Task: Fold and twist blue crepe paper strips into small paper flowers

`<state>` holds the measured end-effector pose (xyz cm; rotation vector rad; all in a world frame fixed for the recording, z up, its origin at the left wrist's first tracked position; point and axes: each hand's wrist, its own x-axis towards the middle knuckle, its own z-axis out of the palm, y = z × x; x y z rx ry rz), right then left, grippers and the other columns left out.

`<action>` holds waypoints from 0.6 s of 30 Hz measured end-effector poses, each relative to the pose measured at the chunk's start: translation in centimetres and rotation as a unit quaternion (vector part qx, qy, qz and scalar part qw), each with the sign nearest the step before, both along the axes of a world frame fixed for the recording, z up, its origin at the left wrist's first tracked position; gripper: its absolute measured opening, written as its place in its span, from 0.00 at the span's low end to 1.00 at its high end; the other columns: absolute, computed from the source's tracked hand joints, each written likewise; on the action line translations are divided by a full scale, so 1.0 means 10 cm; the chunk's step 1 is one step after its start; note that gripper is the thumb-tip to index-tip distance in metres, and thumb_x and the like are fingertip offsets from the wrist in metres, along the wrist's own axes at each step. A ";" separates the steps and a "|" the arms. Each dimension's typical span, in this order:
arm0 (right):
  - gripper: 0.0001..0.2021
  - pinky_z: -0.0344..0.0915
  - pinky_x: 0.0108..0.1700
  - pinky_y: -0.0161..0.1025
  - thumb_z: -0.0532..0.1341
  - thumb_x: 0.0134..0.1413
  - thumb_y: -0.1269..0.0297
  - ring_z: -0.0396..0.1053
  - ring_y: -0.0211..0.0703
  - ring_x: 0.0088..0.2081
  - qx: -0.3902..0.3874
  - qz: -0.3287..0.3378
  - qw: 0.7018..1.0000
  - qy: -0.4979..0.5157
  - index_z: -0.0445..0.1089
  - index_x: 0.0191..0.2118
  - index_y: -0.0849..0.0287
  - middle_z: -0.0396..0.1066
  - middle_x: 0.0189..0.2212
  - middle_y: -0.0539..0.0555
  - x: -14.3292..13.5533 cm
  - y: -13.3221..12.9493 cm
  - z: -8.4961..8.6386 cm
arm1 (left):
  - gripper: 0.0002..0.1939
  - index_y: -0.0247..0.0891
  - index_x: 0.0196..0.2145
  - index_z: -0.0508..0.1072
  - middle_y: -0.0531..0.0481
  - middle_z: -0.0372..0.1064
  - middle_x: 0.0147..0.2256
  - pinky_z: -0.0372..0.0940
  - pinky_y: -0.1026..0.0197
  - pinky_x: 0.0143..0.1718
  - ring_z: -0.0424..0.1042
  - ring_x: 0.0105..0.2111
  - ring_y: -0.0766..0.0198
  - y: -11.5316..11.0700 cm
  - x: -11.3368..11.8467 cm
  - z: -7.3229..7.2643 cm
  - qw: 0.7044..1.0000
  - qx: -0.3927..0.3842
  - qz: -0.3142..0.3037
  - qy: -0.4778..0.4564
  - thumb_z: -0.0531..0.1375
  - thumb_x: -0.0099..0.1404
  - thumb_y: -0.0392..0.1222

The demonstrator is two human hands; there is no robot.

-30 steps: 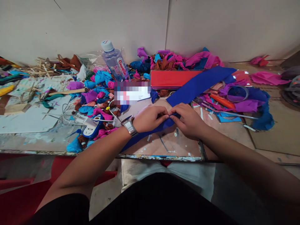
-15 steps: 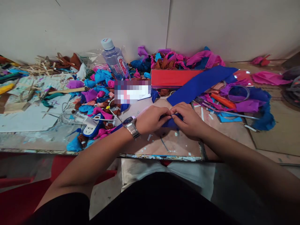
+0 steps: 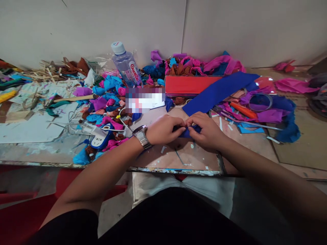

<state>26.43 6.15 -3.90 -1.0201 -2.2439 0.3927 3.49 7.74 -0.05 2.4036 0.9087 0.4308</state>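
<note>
A dark-blue papery piece (image 3: pixel 187 133) sits over the paint-flecked pinkish tabletop (image 3: pixel 201 153), clamped between thumbs and fingertips of left hand (image 3: pixel 165 130) and right hand (image 3: pixel 206 132), apparently for steadiness. A long blue papery strip (image 3: pixel 219 92) overlaps the glossy red box (image 3: pixel 187 85), seemingly for ready reach

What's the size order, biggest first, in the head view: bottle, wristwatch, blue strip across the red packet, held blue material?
1. Blue strip
2. Bottle
3. Wristwatch
Unranked: held blue material, partly hidden.

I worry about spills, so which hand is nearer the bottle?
Left. The left hand is in front of the bottle, to its right; the right hand lies farther right.
</note>
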 end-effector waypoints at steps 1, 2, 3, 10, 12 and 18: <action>0.05 0.63 0.46 0.50 0.61 0.59 0.71 0.71 0.54 0.42 -0.004 -0.001 1.000 0.006 0.70 0.38 0.53 0.78 0.37 0.55 0.00 0.00 0.00 | 0.12 0.36 0.38 0.80 0.50 0.79 0.32 0.60 0.60 0.36 0.72 0.29 0.65 0.00 -0.01 0.03 1.000 -0.012 -0.002 0.002 0.57 0.72 0.41; 0.05 0.64 0.46 0.50 0.61 0.58 0.71 0.71 0.54 0.42 -0.008 -0.004 1.000 0.012 0.70 0.37 0.53 0.78 0.37 0.55 0.01 0.01 0.00 | 0.11 0.36 0.38 0.80 0.50 0.79 0.31 0.59 0.61 0.35 0.71 0.28 0.65 0.01 -0.03 0.05 1.000 -0.022 -0.003 0.004 0.57 0.71 0.40; 0.05 0.64 0.45 0.50 0.61 0.58 0.71 0.71 0.54 0.42 -0.010 -0.007 1.000 0.016 0.69 0.37 0.53 0.78 0.36 0.55 0.01 0.01 0.00 | 0.11 0.36 0.37 0.80 0.50 0.78 0.30 0.59 0.61 0.34 0.70 0.28 0.65 0.02 -0.04 0.07 1.000 -0.028 -0.002 0.007 0.57 0.70 0.39; 0.02 0.61 0.44 0.48 0.62 0.60 0.68 0.72 0.51 0.38 0.013 -0.041 0.999 0.000 0.69 0.36 0.53 0.78 0.34 0.53 0.05 0.03 0.03 | 0.13 0.36 0.38 0.82 0.49 0.77 0.29 0.58 0.59 0.33 0.70 0.27 0.62 0.07 -0.09 0.09 0.998 0.013 0.038 0.057 0.57 0.62 0.36; 0.02 0.62 0.41 0.46 0.61 0.60 0.68 0.73 0.49 0.36 0.016 -0.045 0.999 0.003 0.69 0.36 0.54 0.77 0.33 0.53 0.06 0.03 0.05 | 0.14 0.37 0.38 0.82 0.47 0.77 0.29 0.57 0.58 0.33 0.71 0.28 0.61 0.09 -0.09 0.08 0.995 0.035 0.056 0.077 0.57 0.62 0.37; 0.01 0.64 0.39 0.43 0.62 0.59 0.67 0.73 0.47 0.35 0.023 -0.066 0.998 0.006 0.70 0.36 0.54 0.76 0.33 0.53 0.10 0.03 0.09 | 0.16 0.38 0.42 0.82 0.42 0.79 0.34 0.61 0.56 0.35 0.75 0.33 0.54 0.16 -0.15 0.04 0.979 0.090 0.104 0.148 0.55 0.64 0.39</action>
